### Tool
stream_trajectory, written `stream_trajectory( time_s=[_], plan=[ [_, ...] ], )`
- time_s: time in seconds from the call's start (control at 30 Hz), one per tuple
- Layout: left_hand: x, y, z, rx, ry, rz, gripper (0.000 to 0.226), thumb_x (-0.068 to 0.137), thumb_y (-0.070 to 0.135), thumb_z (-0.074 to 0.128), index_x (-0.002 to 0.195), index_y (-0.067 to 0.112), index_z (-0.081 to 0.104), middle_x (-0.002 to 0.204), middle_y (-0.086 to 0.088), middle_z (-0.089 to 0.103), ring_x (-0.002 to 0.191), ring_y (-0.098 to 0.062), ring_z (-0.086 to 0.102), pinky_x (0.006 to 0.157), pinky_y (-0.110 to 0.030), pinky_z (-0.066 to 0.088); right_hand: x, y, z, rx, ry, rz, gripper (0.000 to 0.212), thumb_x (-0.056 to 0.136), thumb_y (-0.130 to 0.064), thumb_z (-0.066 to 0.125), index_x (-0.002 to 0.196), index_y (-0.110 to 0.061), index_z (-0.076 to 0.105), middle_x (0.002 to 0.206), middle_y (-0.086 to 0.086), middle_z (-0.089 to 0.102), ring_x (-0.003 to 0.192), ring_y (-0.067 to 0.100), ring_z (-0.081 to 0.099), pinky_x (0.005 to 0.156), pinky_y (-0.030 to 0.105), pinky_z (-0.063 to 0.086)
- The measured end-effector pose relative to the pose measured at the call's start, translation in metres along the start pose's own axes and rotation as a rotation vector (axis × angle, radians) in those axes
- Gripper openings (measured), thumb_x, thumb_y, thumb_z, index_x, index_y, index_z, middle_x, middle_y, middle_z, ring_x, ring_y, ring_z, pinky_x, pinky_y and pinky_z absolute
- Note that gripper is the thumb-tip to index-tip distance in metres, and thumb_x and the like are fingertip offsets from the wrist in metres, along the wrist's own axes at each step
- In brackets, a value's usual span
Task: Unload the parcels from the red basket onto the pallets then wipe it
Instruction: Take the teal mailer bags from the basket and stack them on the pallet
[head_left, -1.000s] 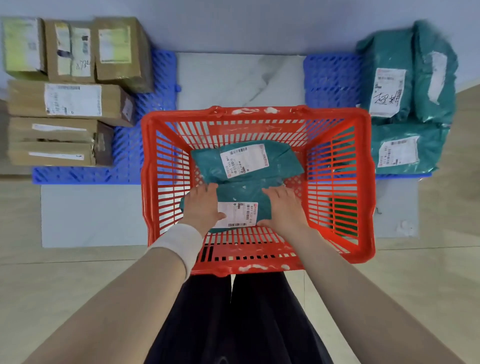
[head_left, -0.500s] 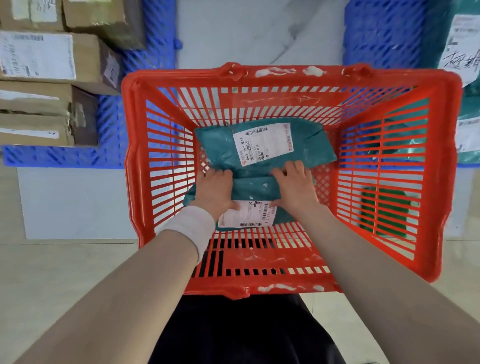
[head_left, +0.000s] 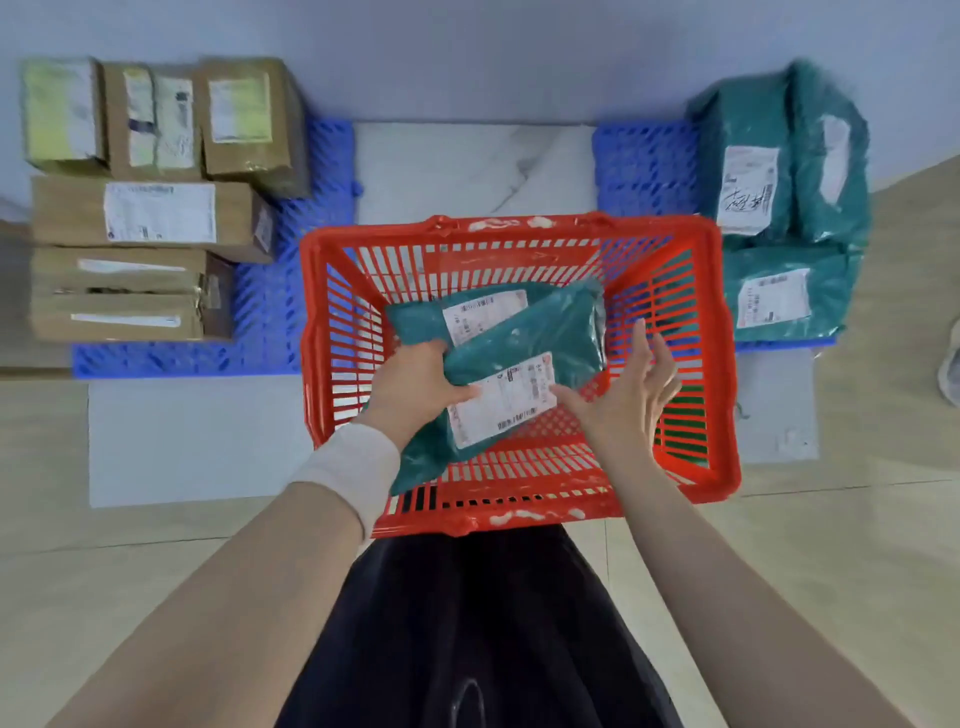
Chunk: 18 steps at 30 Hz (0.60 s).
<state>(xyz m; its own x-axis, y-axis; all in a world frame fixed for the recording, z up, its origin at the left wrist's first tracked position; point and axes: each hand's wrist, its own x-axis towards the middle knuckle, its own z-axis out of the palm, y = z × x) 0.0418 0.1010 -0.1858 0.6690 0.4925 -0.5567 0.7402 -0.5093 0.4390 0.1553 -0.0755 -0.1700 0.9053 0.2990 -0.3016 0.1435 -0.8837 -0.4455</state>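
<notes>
two green parcels (head_left: 524, 338) in red basket (head_left: 722, 364)

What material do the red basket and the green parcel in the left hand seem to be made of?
The red basket looks like moulded hard plastic with a smooth, slightly glossy finish: its walls are one-piece slotted grids. The green parcel held by the left hand seems to be a thin plastic mailer bag: it creases, bends and shows soft highlights. Its white label looks like paper.
</notes>
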Motion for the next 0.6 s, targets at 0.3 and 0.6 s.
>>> stream_trajectory(
  time_s=[0.3, 0.6],
  plan=[
    [-0.037, 0.095, -0.024, -1.078, 0.022, -0.214, 0.033, 0.066, 0.023, 0.081, 0.093, 0.007, 0.070, 0.093, -0.010, 0.073, 0.088, -0.026, 0.069, 0.085, -0.044, 0.054, -0.018, -0.008, -0.055, 1.189, -0.402, 0.421, 0.038, 0.083, -0.022, 0.066, 0.119, -0.014, 0.057, 0.114, 0.009, 0.068, 0.098, 0.023, 0.068, 0.087, 0.043, 0.055],
    [-0.025, 0.237, 0.022, -1.210, 0.023, -0.225, 0.026, 0.070, 0.021, 0.079, 0.091, 0.010, 0.067, 0.084, -0.003, 0.073, 0.069, -0.010, 0.070, 0.055, -0.018, 0.053, 0.064, 0.081, -0.135, 1.053, -0.262, 0.326, 0.042, 0.078, -0.023, 0.073, 0.116, -0.016, 0.057, 0.112, 0.004, 0.068, 0.098, 0.022, 0.067, 0.084, 0.042, 0.055]
  ],
)
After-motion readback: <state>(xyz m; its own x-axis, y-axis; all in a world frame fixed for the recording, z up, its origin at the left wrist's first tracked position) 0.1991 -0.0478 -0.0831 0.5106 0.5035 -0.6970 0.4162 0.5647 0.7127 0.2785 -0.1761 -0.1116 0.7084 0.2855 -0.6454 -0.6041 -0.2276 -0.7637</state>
